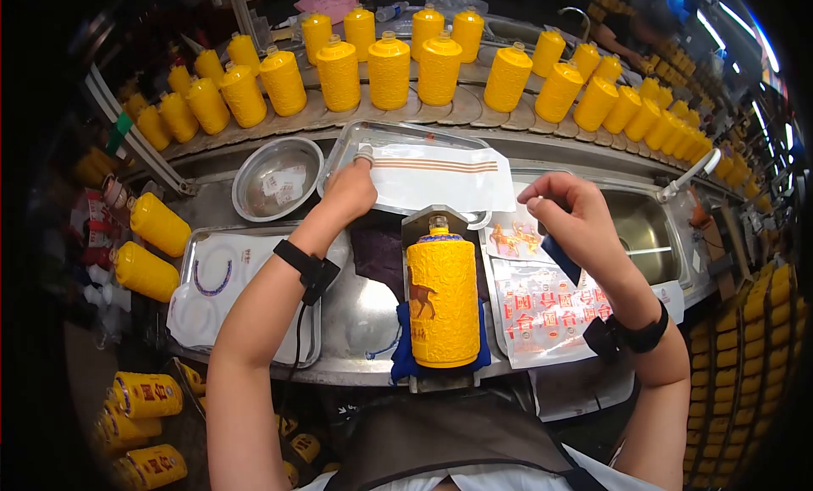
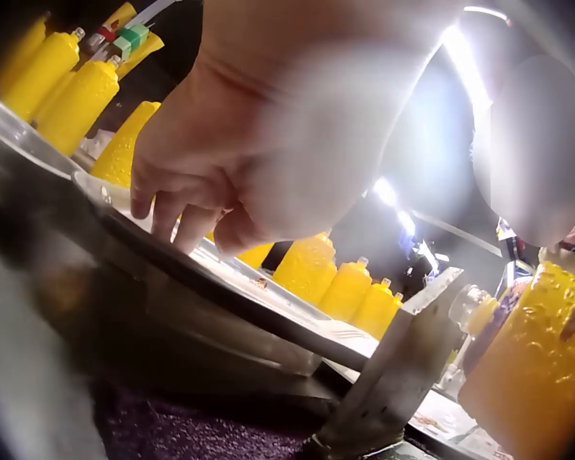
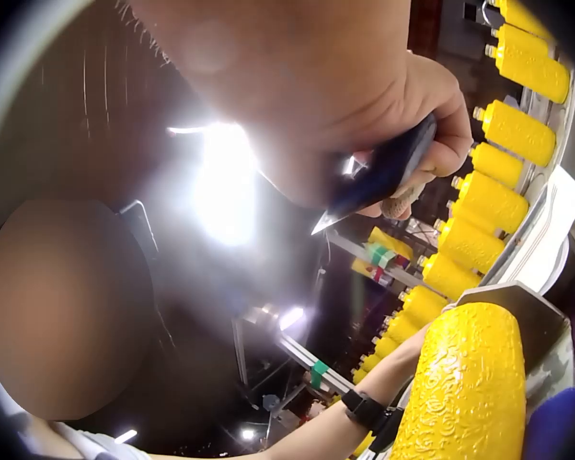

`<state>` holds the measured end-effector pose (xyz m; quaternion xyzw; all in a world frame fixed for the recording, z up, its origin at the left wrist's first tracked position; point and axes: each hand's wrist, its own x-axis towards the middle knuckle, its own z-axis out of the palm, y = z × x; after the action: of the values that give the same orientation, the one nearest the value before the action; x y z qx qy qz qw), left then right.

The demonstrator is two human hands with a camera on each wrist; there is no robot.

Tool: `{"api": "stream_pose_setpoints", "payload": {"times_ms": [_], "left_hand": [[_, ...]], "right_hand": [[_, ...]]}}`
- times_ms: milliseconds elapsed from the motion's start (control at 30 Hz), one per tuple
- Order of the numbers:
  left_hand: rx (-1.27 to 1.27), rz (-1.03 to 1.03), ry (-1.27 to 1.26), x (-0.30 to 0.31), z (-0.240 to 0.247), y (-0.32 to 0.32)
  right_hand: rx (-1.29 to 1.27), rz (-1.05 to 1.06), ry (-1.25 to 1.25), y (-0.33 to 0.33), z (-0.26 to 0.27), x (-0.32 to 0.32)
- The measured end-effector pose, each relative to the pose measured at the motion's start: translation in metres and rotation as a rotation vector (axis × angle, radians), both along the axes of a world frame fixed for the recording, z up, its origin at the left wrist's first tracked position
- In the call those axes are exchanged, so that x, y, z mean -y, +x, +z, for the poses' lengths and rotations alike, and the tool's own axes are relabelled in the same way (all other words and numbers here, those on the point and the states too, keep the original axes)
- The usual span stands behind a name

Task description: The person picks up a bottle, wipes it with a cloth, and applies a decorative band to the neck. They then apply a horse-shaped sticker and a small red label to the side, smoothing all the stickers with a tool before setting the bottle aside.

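A yellow embossed bottle (image 1: pixel 442 300) with a brown deer figure on its side leans neck-up in a metal stand (image 1: pixel 436 213). My left hand (image 1: pixel 351 188) is at the far tray, fingertips down on a white sheet (image 1: pixel 432 194), at the left end of its thin brown strips (image 1: pixel 436 165). One fingertip wears a pale cover. Raised to the right of the bottle, my right hand (image 1: pixel 580 218) grips a dark blue flat tool (image 3: pixel 383 172) with a pointed metal tip. Its thumb and index finger curl toward each other, and the index fingertip also has a pale cover.
Yellow bottles (image 1: pixel 388 72) line a curved conveyor (image 1: pixel 474 116) behind the counter. A round metal bowl (image 1: pixel 278 179) and a tray (image 1: pixel 318 321) holding a blue curved band (image 1: pixel 212 277) are left. Red-printed sheets (image 1: pixel 542 309) and a sink (image 1: pixel 648 237) are right. A purple cloth (image 1: pixel 378 258) lies beside the stand.
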<state>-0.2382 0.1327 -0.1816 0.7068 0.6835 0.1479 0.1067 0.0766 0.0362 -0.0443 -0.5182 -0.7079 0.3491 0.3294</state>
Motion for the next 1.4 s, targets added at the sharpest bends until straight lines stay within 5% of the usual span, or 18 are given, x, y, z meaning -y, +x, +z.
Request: {"api": "stream_pose_setpoints", "payload": {"times_ms": [233,433,933,1033,1233,1400], "left_hand": [[-0.077,-0.081,-0.029,0.002,0.006,0.004],[0.059,0.079,0.168,-0.009,0.020,0.004],[-0.004,0.069,0.124,-0.042,-0.001,0.008],[0.126,-0.026,0.154,-0.044,0.009,0.004],[0.924,-0.284,-0.171,-0.008,0.080,0.041],[1.071,-0.425,-0.270,0.028,0.118,0.065]], "right_hand": [[0.172,0.013,-0.039,-0.021,-0.027,-0.067],[0.300,-0.011,-0.012,-0.043,-0.055,-0.098],[0.304,-0.024,-0.032,-0.042,-0.071,-0.102],[0.277,-0.015,-0.008,-0.035,-0.069,-0.096],[0.077,0.108,0.210,-0.048,-0.056,-0.079],[-0.182,0.386,-0.214,-0.042,-0.060,-0.088]]}}
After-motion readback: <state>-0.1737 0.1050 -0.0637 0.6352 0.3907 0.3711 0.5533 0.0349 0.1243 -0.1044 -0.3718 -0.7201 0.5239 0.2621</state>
